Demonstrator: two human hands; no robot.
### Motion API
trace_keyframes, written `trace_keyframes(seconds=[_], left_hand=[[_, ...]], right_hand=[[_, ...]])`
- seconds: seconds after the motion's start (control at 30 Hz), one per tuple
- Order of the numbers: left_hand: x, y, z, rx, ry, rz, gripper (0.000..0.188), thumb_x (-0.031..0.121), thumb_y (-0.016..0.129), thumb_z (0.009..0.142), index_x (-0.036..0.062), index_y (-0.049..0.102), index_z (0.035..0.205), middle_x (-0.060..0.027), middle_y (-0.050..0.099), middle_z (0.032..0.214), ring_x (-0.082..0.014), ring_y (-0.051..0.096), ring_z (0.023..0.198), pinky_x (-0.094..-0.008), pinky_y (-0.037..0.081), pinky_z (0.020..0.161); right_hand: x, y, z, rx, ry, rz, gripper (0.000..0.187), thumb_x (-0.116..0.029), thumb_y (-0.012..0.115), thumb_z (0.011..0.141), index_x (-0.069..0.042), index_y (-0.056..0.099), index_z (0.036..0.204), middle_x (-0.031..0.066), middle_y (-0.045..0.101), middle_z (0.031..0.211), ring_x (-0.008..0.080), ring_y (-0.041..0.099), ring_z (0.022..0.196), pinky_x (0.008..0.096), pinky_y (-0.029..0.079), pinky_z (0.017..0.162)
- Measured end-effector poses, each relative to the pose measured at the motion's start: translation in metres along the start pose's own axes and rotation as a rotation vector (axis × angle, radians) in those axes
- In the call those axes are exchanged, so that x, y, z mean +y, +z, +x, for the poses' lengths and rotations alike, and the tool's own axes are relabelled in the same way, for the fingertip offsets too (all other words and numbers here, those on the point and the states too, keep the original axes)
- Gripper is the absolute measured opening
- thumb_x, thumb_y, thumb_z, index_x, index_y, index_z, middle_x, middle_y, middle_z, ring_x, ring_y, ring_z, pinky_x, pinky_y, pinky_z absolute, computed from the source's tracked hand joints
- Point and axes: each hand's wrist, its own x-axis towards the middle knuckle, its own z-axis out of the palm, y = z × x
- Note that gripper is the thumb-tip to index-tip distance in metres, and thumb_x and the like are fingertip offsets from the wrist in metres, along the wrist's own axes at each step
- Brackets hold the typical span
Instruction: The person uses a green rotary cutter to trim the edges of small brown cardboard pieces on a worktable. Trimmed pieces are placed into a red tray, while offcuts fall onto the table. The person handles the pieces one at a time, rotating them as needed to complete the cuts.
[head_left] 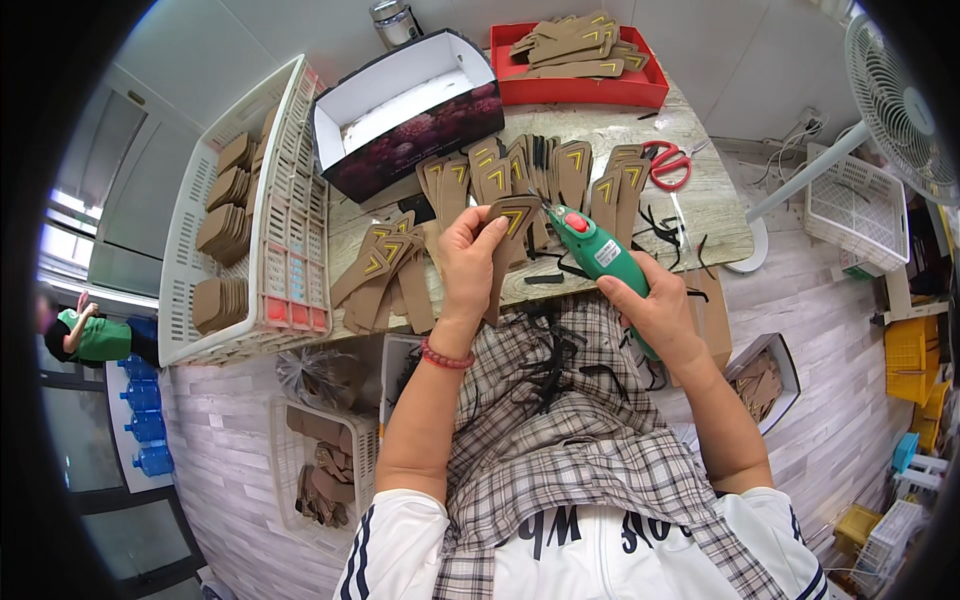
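Note:
Pinched in my left hand is a long brown fabric piece with a yellow chevron near its top. My right hand is wrapped round a green handheld electric cutter with a red button. The cutter's tip is close to the upper edge of the brown piece; whether it touches cannot be made out. Beyond my hands, several similar pieces stand in bunches, and more pieces lie fanned to the left. Black scraps rest on my checked apron.
A white crate of brown stacks stands at left, beside a dark open box. A red box holds more pieces. Red-handled scissors lie at right on the table. A fan and another person are farther off.

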Motion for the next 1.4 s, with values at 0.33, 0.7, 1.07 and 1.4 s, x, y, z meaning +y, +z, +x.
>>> trace_keyframes(seconds=[0.33,0.7,1.07,1.4], left_hand=[[0.017,-0.017,0.004,-0.075,-0.048,0.07,0.009,0.005,0.064,0.09,-0.0024,0.067,0.093,-0.0031,0.069,0.088,-0.0045,0.06,0.075,-0.0192,0.048,0.07],[0.035,-0.033,0.01,-0.223,-0.09,0.24,0.007,0.004,0.068,0.085,-0.0022,0.068,0.088,0.0027,0.064,0.079,-0.001,0.053,0.069,-0.0164,0.043,0.062],[0.043,-0.035,0.012,-0.381,-0.223,0.388,0.008,0.005,0.067,0.085,-0.0017,0.068,0.088,0.0027,0.064,0.076,-0.0023,0.054,0.066,-0.0174,0.043,0.058],[0.036,-0.083,0.004,-0.074,-0.146,0.398,0.008,0.008,0.065,0.088,0.0008,0.068,0.088,0.0013,0.065,0.08,-0.0032,0.056,0.068,-0.0178,0.045,0.062]], right_hand=[[0.004,-0.004,-0.001,-0.074,-0.037,-0.04,0.038,-0.031,0.075,0.082,0.0,0.064,0.101,0.006,0.061,0.069,0.0109,0.056,0.057,0.0274,0.046,0.054],[0.002,-0.011,-0.001,-0.18,-0.026,-0.09,0.041,-0.033,0.075,0.08,-0.001,0.064,0.101,0.007,0.063,0.071,0.0123,0.06,0.06,0.0278,0.048,0.057],[0.01,-0.008,0.002,-0.254,-0.08,-0.087,0.036,-0.025,0.072,0.084,0.0,0.062,0.108,0.0011,0.059,0.071,0.0063,0.053,0.053,0.0222,0.043,0.048],[0.008,0.01,-0.003,-0.203,0.064,-0.012,0.039,-0.029,0.074,0.082,-0.002,0.064,0.108,0.0029,0.06,0.069,0.0086,0.055,0.058,0.0259,0.045,0.053]])
